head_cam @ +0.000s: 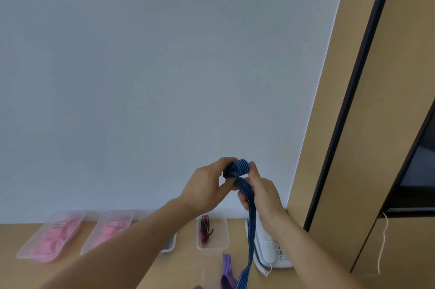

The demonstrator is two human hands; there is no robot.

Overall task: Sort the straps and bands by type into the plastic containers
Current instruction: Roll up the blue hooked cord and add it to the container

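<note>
Pinching the rolled blue strap (pixel 237 168), left hand (pixel 204 187) and right hand (pixel 261 192) both grip it.

The clear plastic container holding a red striped strap (pixel 213 245) is open on top. Just right of it hangs a blue striped elastic strap (pixel 250 230), with a white corded telephone (pixel 267 246) beyond and a tan wooden panel (pixel 329 147) further right. The left forearm (pixel 131 241) crosses over the container's left neighbour. Bare tan tabletop (pixel 186 267) lies before it, up to a purple striped strap (pixel 227 262).
</note>
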